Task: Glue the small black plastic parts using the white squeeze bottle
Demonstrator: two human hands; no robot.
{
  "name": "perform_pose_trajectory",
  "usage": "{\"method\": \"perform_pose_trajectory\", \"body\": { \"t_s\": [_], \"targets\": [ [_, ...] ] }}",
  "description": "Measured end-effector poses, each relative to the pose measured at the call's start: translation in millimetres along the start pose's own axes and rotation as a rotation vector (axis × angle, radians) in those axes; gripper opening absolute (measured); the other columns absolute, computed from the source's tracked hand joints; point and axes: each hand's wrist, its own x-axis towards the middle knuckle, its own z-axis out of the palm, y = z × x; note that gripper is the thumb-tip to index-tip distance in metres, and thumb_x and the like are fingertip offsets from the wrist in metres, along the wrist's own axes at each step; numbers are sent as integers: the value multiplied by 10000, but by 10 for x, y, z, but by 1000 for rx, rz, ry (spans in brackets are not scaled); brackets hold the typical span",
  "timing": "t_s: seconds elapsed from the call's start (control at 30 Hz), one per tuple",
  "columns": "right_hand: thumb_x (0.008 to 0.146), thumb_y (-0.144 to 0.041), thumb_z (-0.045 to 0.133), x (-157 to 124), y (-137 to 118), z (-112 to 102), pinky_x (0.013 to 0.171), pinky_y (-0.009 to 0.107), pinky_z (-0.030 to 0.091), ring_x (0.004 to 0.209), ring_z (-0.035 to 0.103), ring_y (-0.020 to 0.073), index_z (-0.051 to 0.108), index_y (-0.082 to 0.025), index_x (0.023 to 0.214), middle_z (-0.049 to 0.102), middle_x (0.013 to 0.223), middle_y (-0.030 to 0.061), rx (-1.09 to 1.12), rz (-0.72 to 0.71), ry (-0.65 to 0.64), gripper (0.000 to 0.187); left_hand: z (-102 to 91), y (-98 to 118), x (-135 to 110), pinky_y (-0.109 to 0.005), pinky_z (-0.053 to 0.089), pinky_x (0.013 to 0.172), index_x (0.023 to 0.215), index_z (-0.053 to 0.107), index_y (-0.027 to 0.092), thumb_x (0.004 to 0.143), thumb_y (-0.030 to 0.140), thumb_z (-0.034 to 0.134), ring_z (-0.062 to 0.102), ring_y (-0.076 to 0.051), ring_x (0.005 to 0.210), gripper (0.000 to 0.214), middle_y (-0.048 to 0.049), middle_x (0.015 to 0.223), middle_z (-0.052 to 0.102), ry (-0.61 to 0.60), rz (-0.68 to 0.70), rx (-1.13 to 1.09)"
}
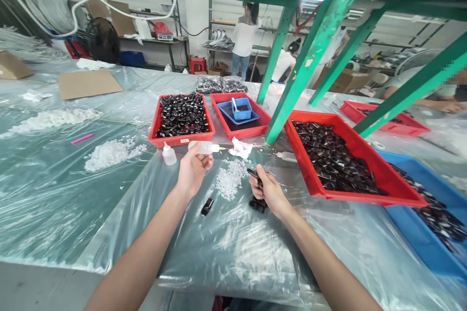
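Head view, left hand (192, 169) gripping clear bottle (209, 147), right hand (269, 188) clutching black piece (252, 173), white bits (229, 180) between hands.

The left arm (149, 243) points toward one o'clock, left hand (194, 169) curled gripping; the right arm (321, 248) points toward eleven, right hand (268, 188) likewise gripping.

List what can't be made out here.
Head view: black piece, partly covered by the right hand holding it.
Head view: bottle, partly covered by the left hand holding it.
Head view: blue tray at far right, cut off by the picture's edge.
Head view: white label on the leftmost red tray, too small to read.
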Motion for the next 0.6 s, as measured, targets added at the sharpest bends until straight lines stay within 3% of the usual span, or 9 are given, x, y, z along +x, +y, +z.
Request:
{"method": "perform_pose_trajectory", "body": {
  "t_s": [0.13, 0.27, 0.47, 0.6],
  "targets": [
    [736, -701, 714, -12, -66, -25, 408, 203, 89, 450, 190, 42, 404, -206, 648, 310, 608, -76, 150, 115, -48, 591, -9, -38, -4, -238, 427, 569, 845, 656, 159, 799, 416, 727, 569, -128, 632, 271, -30, 732, 644, -19, -5, 32],
    [722, -658, 735, -19, -98, -52, 407, 205, 88, 449, 137, 37, 415, -210, 690, 305, 609, -93, 196, 131, -55, 551, -16, -52, 2, -231, 426, 575, 849, 660, 161, 797, 418, 734, 564, -125, 635, 272, -25, 720, 641, -16, -10, 33],
    [756, -789, 641, -1, -30, -65, 412, 232, 141, 452, 200, 70, 480, -215, 698, 286, 558, -86, -151, -150, 49, 598, -25, -54, 1, -234, 422, 578, 841, 664, 164, 803, 424, 730, 566, -124, 620, 271, -21, 706, 643, -27, 7, 81],
    [862, -724, 568, -3, -13, -71, 464, 252, 240, 507, 293, 112, 582, -204, 750, 323, 562, -56, -410, -352, 78, 532, -27, -75, -13, -238, 416, 584, 831, 671, 167, 817, 441, 714, 564, -122, 609, 277, -20, 697, 645, -34, 45, 152]
  ]
}}
